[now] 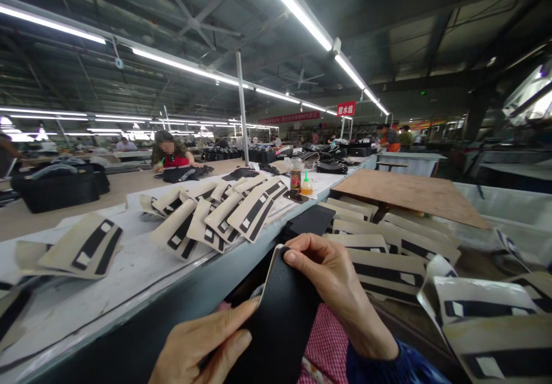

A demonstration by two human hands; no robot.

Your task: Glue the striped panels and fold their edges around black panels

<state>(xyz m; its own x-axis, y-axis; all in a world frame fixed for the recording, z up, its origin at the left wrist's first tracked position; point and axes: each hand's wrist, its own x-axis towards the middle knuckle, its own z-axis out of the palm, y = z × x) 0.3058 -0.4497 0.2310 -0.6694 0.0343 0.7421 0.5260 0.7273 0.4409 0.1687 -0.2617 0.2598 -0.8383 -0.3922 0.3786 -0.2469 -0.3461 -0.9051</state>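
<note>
A black leather-like panel (282, 315) with a pale edge is held up before me, over my lap. My left hand (207, 341) pinches its left edge between thumb and fingers. At the top corner my right hand (330, 269) grips the panel, thumb in front and fingers bent behind. To the left, on the white-covered table, lie several beige panels (254, 206) with black strips and small white patches. More beige panels of the same sort (388, 269) are spread out on my right, close to my right hand.
On the table stand a dark-labelled bottle (295, 178) and a green-tipped glue bottle (306, 185), near a phone-like flat object (296, 198). A brown board (409, 195) lies at right. Black bags (60, 185) and a co-worker (172, 154) are across the table.
</note>
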